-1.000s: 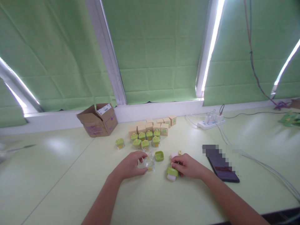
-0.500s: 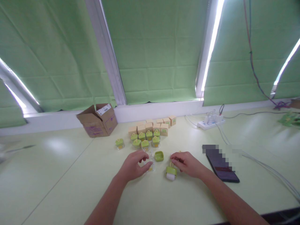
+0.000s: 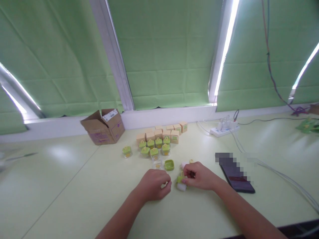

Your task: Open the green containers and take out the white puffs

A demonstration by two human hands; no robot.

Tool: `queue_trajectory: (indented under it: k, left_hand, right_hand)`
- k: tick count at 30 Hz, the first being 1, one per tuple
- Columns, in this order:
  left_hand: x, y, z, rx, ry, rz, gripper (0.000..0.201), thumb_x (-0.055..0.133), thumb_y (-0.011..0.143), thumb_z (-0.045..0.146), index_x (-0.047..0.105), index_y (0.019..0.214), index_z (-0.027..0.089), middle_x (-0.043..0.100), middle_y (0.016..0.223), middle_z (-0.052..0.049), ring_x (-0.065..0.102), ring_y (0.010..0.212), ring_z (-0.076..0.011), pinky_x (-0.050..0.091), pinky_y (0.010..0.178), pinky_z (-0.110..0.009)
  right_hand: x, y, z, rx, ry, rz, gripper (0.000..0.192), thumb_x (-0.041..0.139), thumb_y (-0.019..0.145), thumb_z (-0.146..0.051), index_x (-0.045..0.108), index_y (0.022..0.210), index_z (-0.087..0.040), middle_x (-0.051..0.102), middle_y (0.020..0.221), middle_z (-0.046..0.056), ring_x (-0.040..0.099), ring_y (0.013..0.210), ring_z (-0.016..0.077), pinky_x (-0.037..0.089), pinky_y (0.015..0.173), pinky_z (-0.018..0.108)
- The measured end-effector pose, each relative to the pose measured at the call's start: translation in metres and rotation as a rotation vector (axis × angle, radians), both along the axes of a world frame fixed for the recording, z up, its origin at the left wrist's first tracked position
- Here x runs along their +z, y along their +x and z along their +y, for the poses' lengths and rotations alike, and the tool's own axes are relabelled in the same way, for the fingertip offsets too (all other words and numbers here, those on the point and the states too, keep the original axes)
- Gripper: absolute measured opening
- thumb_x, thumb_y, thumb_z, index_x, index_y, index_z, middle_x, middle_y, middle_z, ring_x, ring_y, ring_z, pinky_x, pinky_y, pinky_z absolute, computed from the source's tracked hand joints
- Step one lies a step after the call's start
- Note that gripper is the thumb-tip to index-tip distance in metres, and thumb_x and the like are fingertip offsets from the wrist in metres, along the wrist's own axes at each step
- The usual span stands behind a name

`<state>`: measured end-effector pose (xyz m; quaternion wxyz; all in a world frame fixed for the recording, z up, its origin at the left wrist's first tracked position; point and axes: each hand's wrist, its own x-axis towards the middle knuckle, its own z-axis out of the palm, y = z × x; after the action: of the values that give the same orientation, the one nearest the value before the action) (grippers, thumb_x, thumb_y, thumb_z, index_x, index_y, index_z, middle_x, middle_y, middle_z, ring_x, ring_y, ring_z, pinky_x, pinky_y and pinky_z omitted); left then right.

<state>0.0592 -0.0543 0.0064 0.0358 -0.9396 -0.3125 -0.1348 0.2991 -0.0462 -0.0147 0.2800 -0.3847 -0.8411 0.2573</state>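
Head view: pale green table (image 3: 74, 199) seen from above the hands, both forearms reaching in from the near edge
Left hand: left hand (image 3: 154, 186) rests on the table towards the middle, fingers curled over something small; a pale bit peeks out at the fingertips but honestly can't tell what it is, so no call on whether it's actually gripping
Right hand: right hand (image 3: 199, 175) sits just beside the left one, fingers pinched closed on a small green-lidded pot with a white bottom (image 3: 181, 183), which touches the table between the two hands
Loose bits: a small clear square jar without a lid (image 3: 158, 164) and a loose green square lid (image 3: 169, 165) lie side by side just beyond the hands
Jar cluster: group of little clear jars with green lids (image 3: 154, 147) further in, one more green-lidded jar (image 3: 127, 151) standing apart to its left
Boxes: row of small tan cardboard cubes (image 3: 161, 132) behind the jars, near the far edge
Carton: open brown cardboard carton (image 3: 103, 126) at the far edge, left of the cubes
Right side: dark phone (image 3: 236, 177) lying flat near the right forearm, white power strip (image 3: 224, 130) with cables at the far edge
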Motion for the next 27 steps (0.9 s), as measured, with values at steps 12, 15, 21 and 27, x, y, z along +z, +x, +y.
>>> queue_trajectory:
  k: [12,15,21,27]
  left_hand:
    - [-0.007,0.016,-0.013,-0.079,0.020,0.011,0.017,0.049,0.079,0.021,0.052,0.063,0.019,0.055,0.057,0.001,0.048,0.053,-0.0114,0.026,0.051,-0.026]
    - [-0.013,0.019,-0.013,-0.056,-0.089,-0.011,0.017,0.050,0.077,0.020,0.051,0.060,0.018,0.054,0.056,0.001,0.047,0.053,-0.0109,0.027,0.053,-0.025]
    - [-0.016,0.017,-0.007,0.132,-0.245,-0.093,0.010,0.053,0.075,0.020,0.056,0.065,0.018,0.054,0.058,0.002,0.045,0.054,-0.0111,0.030,0.055,-0.023]
    - [-0.011,0.017,-0.008,0.163,-0.361,-0.234,0.024,0.056,0.077,0.026,0.060,0.099,0.018,0.061,0.069,0.001,0.052,0.060,-0.0124,0.038,0.062,-0.023]
  right_hand:
    - [-0.005,0.001,0.001,-0.011,0.020,-0.069,0.027,0.072,0.066,-0.040,0.062,0.078,-0.018,0.059,0.064,-0.003,0.052,0.053,0.0093,0.040,0.054,0.020]
    - [-0.005,0.000,0.001,-0.019,0.017,-0.074,0.024,0.069,0.070,-0.040,0.063,0.078,-0.018,0.061,0.065,-0.002,0.053,0.054,0.0097,0.040,0.056,0.021]
    - [-0.002,0.000,0.001,-0.007,0.032,-0.062,0.017,0.063,0.077,-0.034,0.064,0.077,-0.018,0.060,0.065,-0.002,0.053,0.057,0.0104,0.038,0.056,0.020]
    - [-0.004,0.000,0.003,0.021,-0.002,0.009,0.016,0.058,0.082,-0.031,0.064,0.078,-0.017,0.054,0.061,-0.003,0.047,0.055,0.0088,0.033,0.052,0.020]
